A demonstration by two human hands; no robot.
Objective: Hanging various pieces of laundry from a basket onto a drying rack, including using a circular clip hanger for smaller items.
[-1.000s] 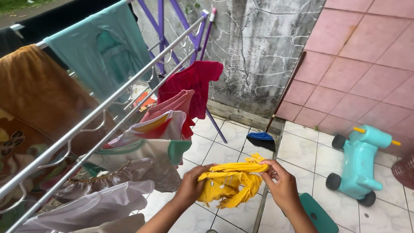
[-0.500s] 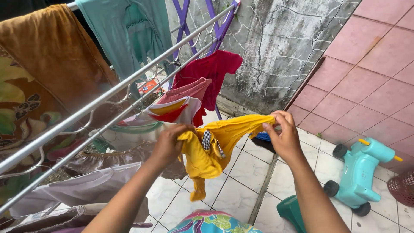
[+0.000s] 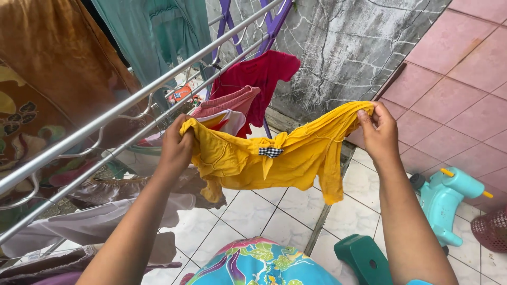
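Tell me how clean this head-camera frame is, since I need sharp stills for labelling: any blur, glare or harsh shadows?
Head view: soft, even daylight, no glare or hard shadows; the yellow garment, left hand and right hand are sharp; the drying rack's rails bow slightly toward the frame edge, hinting at wide-angle distortion; little motion blur shows.

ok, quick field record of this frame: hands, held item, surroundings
left hand: grips one end of the yellow garment
right hand: grips the other end, garment spread between the hands
garment detail: small checked bow at the middle
rack: metal drying rack on the left, hung with a red shirt and other clothes
floor: white tiles, teal ride-on toy
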